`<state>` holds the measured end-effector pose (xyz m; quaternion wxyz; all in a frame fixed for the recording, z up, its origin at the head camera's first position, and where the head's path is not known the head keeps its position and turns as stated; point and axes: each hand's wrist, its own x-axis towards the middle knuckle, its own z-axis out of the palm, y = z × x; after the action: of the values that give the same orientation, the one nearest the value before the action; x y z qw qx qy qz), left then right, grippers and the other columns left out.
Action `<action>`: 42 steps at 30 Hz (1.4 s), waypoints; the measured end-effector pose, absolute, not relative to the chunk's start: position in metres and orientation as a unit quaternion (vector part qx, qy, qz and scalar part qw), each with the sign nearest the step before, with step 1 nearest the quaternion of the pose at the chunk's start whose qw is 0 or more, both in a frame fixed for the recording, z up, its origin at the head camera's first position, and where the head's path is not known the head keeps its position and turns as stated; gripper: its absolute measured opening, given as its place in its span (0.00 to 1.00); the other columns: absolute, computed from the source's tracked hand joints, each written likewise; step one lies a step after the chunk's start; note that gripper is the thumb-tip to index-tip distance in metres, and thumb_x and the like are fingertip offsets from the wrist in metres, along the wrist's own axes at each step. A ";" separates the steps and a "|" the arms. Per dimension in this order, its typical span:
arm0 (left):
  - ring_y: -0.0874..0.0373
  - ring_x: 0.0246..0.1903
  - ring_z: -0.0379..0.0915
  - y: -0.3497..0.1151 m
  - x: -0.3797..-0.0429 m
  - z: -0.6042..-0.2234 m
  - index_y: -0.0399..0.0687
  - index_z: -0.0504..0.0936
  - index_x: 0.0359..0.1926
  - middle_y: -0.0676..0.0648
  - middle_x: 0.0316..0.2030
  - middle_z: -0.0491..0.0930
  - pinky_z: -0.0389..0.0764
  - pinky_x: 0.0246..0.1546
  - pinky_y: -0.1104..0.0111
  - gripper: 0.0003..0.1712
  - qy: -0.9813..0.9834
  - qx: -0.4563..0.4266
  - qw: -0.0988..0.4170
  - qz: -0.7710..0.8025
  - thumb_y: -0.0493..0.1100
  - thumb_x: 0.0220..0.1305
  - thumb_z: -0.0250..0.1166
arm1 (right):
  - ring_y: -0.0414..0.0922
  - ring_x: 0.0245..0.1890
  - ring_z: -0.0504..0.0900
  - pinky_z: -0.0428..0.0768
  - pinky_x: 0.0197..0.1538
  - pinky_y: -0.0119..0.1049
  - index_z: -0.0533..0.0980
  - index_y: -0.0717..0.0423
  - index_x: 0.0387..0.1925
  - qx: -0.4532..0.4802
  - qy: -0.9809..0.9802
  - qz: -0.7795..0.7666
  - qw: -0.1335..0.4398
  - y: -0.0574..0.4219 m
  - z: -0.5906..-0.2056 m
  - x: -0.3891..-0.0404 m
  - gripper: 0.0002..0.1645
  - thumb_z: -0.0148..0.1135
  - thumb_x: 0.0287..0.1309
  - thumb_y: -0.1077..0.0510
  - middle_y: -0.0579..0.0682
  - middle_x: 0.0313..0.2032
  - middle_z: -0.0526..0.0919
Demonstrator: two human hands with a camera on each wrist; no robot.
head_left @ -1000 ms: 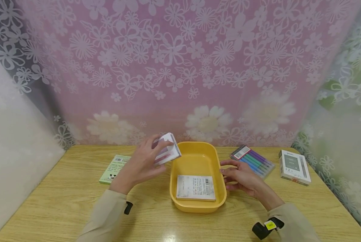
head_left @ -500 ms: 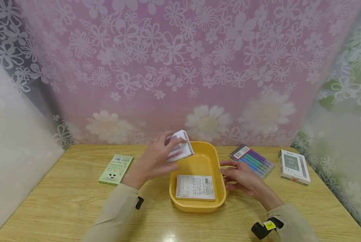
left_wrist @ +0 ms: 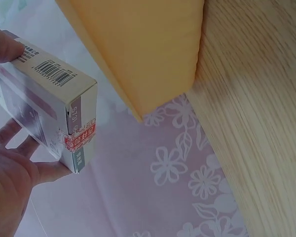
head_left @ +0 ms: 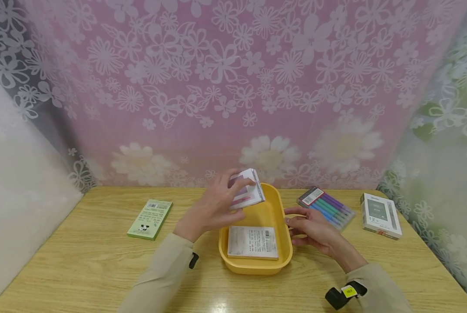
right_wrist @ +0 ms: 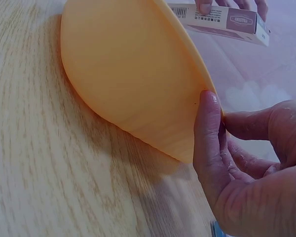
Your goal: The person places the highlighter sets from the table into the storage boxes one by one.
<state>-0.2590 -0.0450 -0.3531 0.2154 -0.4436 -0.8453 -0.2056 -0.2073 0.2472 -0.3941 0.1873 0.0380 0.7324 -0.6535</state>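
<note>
My left hand (head_left: 213,204) grips a small white-and-purple cardboard box (head_left: 247,191), held tilted above the far part of a yellow plastic bin (head_left: 269,208). The left wrist view shows a barcode on this box (left_wrist: 52,108) and a red seal over its end. Inside the bin, toward the near end, a flat grey-white pack (head_left: 253,242) with printed text lies face up. My right hand (head_left: 313,228) is at the bin's right side. Seen from the right wrist, thumb and finger (right_wrist: 207,128) pinch the bin's rim (right_wrist: 195,54).
On the wooden table, a flat green pad-like pack (head_left: 150,219) with a cow picture lies left of the bin. Behind my right hand is a clear case of coloured pens (head_left: 329,208). A white box (head_left: 381,216) stands farther right. Floral curtains surround the table.
My left hand has carried the white-and-purple box rightward, from beside the bin's left rim to over the bin. The green pack has come into full view. My right hand keeps its place.
</note>
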 end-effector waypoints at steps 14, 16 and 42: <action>0.46 0.64 0.70 -0.023 -0.265 -0.357 0.60 0.68 0.66 0.41 0.69 0.65 0.76 0.64 0.52 0.38 -0.839 -0.467 0.197 -0.200 0.45 0.54 0.70 | 0.43 0.36 0.86 0.88 0.36 0.34 0.61 0.64 0.71 0.041 0.730 -0.656 0.188 0.248 -0.395 -0.208 0.36 0.61 0.70 0.54 0.48 0.43 0.87; 0.47 0.63 0.71 -0.020 -0.266 -0.360 0.60 0.68 0.67 0.42 0.68 0.65 0.76 0.63 0.51 0.39 -0.842 -0.465 0.190 -0.196 0.45 0.54 0.71 | 0.43 0.36 0.86 0.88 0.36 0.34 0.61 0.63 0.71 0.042 0.730 -0.656 0.187 0.247 -0.396 -0.208 0.35 0.61 0.70 0.54 0.48 0.43 0.87; 0.49 0.61 0.71 -0.010 -0.285 -0.393 0.64 0.66 0.70 0.46 0.69 0.67 0.74 0.65 0.52 0.39 -0.883 -0.431 0.065 -0.173 0.47 0.56 0.69 | 0.43 0.37 0.87 0.88 0.37 0.35 0.61 0.63 0.72 0.048 0.731 -0.656 0.184 0.247 -0.393 -0.207 0.35 0.60 0.71 0.54 0.49 0.43 0.88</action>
<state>-0.2854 -0.0097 -0.3927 0.0654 -0.4313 -0.8831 -0.1726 -0.2066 0.2467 -0.3930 0.1842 0.0480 0.7305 -0.6558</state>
